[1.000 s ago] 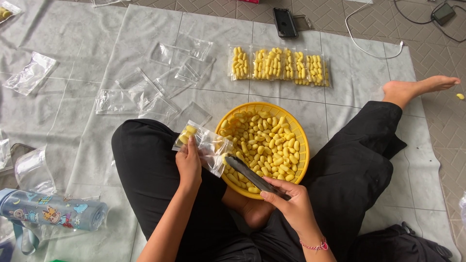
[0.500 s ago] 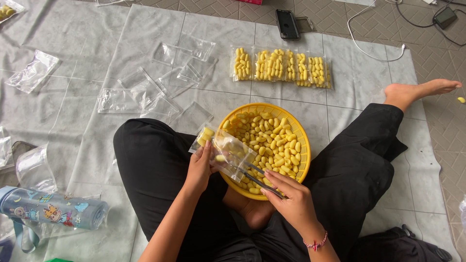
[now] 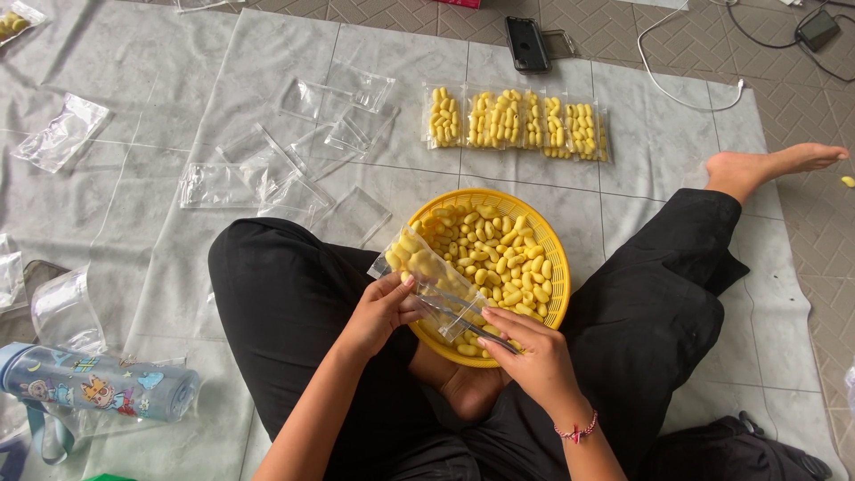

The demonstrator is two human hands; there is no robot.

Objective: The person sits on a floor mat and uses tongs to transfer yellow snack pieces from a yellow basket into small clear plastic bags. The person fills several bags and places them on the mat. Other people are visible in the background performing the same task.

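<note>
A pale blue drinking bottle with cartoon pictures point(image 3: 98, 385) lies at the far left on the grey plastic floor sheet point(image 3: 134, 80), with empty clear plastic bags point(image 3: 267, 169) scattered beyond it. The left hand point(image 3: 378, 312) has its fingers closed on a small clear bag partly filled with yellow pods point(image 3: 427, 276) (tilted over the rim). The right hand point(image 3: 533, 356) grips slim metal tongs point(image 3: 468, 325) at the bag's mouth, above the round yellow plastic basket of pods point(image 3: 557, 267). Filled bags point(image 3: 517, 120) lie in a row behind.

My left hand point(image 3: 381, 312) fingers curled in a pinch, my right hand point(image 3: 533, 358) closed in a grip, forearms angled inward, legs crossed
</note>
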